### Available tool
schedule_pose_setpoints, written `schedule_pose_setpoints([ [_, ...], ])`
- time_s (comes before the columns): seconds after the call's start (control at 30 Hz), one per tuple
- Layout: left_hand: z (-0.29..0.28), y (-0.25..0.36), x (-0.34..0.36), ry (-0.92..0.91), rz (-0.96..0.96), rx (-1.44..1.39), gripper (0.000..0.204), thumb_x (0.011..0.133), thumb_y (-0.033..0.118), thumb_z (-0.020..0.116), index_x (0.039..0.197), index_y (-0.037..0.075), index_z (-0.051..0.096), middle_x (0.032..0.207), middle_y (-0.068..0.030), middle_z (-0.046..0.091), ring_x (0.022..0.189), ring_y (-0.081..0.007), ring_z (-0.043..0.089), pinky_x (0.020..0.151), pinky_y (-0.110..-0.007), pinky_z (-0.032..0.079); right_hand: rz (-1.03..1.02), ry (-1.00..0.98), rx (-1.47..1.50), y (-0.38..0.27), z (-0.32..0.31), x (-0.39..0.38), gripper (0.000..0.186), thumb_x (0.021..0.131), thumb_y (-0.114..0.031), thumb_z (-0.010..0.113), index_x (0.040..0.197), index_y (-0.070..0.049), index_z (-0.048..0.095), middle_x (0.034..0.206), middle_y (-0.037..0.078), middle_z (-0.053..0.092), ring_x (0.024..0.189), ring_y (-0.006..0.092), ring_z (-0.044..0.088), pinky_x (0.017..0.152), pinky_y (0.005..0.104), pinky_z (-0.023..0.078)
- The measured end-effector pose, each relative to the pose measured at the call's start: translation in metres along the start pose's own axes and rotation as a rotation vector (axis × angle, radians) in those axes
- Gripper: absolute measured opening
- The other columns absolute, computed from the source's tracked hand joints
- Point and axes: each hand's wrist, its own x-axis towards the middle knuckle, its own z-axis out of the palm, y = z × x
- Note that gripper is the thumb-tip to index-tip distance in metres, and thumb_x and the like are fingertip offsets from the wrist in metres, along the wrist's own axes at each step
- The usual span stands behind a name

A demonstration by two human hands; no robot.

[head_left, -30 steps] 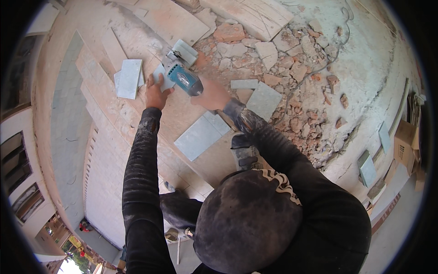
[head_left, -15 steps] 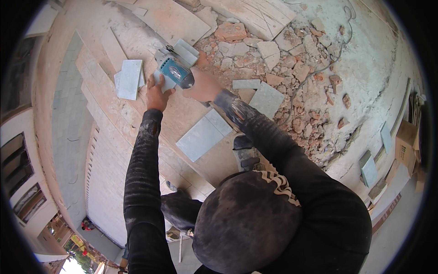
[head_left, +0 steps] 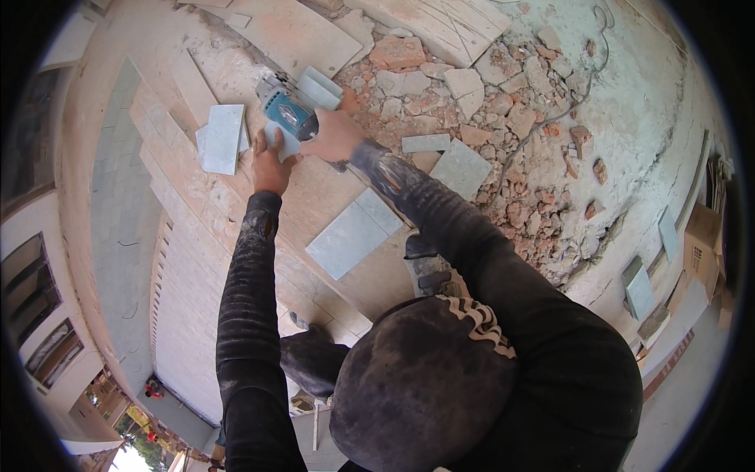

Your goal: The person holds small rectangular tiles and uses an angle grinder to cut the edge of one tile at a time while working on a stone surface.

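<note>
A teal handheld tile cutter with a silvery metal head is in my right hand, which is wrapped round its rear end. Under and beside it lies a pale grey-blue tile. My left hand holds this tile at its near left side, thumb apart from the fingers. The blade and the tile's far part are hidden by the cutter. Just beyond the cutter another pale tile piece rests on the surface. Left of my left hand lie stacked tiles.
Nearer me lie cut tiles on the board. Broken bricks and rubble spread to the right, with more tile pieces at their edge and a cable running across. Cardboard boxes stand far right.
My right hand has moved the tile cutter a little left and away from me over the tile. My left hand stays nearly in place on the tile.
</note>
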Motion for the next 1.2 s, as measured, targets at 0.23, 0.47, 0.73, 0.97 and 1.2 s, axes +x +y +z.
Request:
schedule_pose_setpoints([
  [0.23,0.0,-0.001,0.0,-0.001,-0.001,0.021,0.08,0.071,0.029,0.083,0.14,0.004,0.051,0.148,-0.0356,0.034,0.137,-0.05,0.034,0.111,-0.046,0.035,0.002,0.006,-0.004,0.0,0.002,0.001,0.066,0.063,-0.041,0.079,0.103,0.007,0.059,0.093,0.028,0.067,0.092,0.0423,0.067,0.081,0.0452,0.053],
  [0.47,-0.001,0.002,0.0,0.0,-0.014,0.022,0.08,0.071,0.029,0.084,0.141,0.005,0.051,0.148,-0.035,0.034,0.137,-0.0494,0.035,0.111,-0.045,0.036,0.018,-0.003,0.001,0.001,0.002,-0.004,0.07,0.064,-0.041,0.079,0.108,0.008,0.058,0.099,0.029,0.066,0.097,0.0426,0.066,0.085,0.0454,0.052],
  [0.73,0.0,0.0,0.0,0.005,-0.015,-0.003,0.08,0.07,0.028,0.084,0.14,0.005,0.052,0.148,-0.0351,0.033,0.137,-0.0489,0.035,0.111,-0.045,0.035,0.024,-0.016,-0.003,0.0,0.0,-0.008,0.075,0.064,-0.041,0.077,0.114,0.011,0.055,0.103,0.031,0.065,0.1,0.0433,0.064,0.087,0.0455,0.052],
  [0.97,-0.001,0.001,0.0,0.002,-0.014,-0.001,0.079,0.071,0.028,0.084,0.14,0.005,0.052,0.148,-0.0351,0.033,0.137,-0.0494,0.035,0.112,-0.045,0.035,0.044,-0.025,-0.001,-0.001,-0.001,-0.008,0.074,0.064,-0.042,0.076,0.114,0.01,0.056,0.104,0.031,0.065,0.101,0.0426,0.064,0.087,0.0451,0.052],
  [1.2,0.001,0.001,0.001,0.001,-0.009,0.006,0.078,0.072,0.03,0.083,0.139,0.004,0.052,0.148,-0.0347,0.033,0.137,-0.0494,0.035,0.112,-0.046,0.034,0.014,0.032,-0.04,0.004,0.003,-0.01,0.074,0.065,-0.044,0.076,0.113,0.009,0.057,0.101,0.029,0.066,0.098,0.0415,0.065,0.086,0.0449,0.052],
])
